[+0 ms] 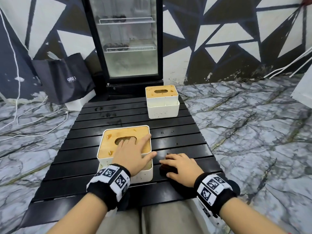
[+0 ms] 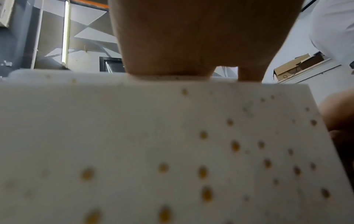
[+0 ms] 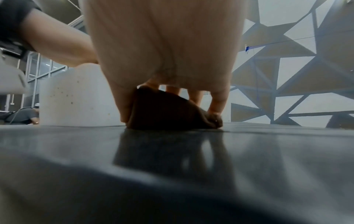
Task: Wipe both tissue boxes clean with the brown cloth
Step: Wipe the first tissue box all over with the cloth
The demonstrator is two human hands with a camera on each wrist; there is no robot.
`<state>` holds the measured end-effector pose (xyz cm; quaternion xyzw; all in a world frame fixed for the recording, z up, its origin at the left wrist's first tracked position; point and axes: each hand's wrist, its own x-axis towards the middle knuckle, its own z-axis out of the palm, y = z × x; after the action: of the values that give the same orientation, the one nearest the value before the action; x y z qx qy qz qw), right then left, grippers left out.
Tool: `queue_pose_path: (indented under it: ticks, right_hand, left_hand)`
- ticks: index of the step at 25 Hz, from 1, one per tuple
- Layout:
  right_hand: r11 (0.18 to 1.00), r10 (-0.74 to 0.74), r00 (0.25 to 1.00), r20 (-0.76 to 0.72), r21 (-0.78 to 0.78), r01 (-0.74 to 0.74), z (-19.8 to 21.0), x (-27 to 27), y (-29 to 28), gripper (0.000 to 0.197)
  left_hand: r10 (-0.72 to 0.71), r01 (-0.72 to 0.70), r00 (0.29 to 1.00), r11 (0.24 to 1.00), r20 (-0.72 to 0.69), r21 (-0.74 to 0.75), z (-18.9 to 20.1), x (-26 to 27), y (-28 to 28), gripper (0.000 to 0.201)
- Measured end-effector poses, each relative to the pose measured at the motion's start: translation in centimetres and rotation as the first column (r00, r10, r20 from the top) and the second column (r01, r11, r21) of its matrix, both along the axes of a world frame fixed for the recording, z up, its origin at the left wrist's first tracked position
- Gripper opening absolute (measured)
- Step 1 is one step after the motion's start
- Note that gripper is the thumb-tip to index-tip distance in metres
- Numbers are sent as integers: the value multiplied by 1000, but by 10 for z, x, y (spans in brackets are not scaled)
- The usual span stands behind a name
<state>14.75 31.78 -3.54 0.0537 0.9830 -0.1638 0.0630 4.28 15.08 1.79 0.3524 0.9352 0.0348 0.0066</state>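
The near tissue box [image 1: 108, 147], white with a stained wooden lid, stands on the black slatted table [image 1: 185, 137]. My left hand [image 1: 133, 152] lies on its lid, index finger straight and middle fingers over the slot. The left wrist view shows the box's white wall [image 2: 134, 136] covered in yellow-brown spots. To the right of the box, my right hand [image 1: 182, 168] grips the brown cloth [image 1: 168, 170] on the table. In the right wrist view the thumb and fingers [image 3: 216, 103] wrap the cloth [image 3: 168, 110]. The far tissue box [image 1: 162, 102], also spotted, stands at the table's far end.
A glass-door fridge [image 1: 128, 39] stands behind the table, with a black bag [image 1: 67, 78] to its left. White cables [image 1: 33, 119] trail over the marble floor. My knees [image 1: 168, 217] sit under the table's near edge. Dark specks [image 1: 162, 132] lie on the slats.
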Motion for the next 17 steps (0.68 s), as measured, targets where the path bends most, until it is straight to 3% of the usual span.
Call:
queue_pose_path:
  ticks: [6, 12, 15, 17]
  right_hand:
    - [998, -29, 998, -52, 52, 32, -7, 4, -6, 42]
    - [998, -57, 992, -113, -7, 56, -14, 7, -17, 38]
    - [975, -123, 985, -124, -198, 97, -6, 6, -14, 38]
    - [923, -213, 960, -182, -360, 137, 9, 4, -9, 36]
  left_hand:
    - [19, -17, 1000, 996, -21, 83, -5, 0, 1, 58]
    - [49, -43, 997, 994, -60, 104, -8, 2, 0, 85]
    - [53, -50, 999, 974, -10, 221, 3, 2, -5, 79]
    - [48, -63, 998, 919, 49, 388, 15, 2, -9, 72]
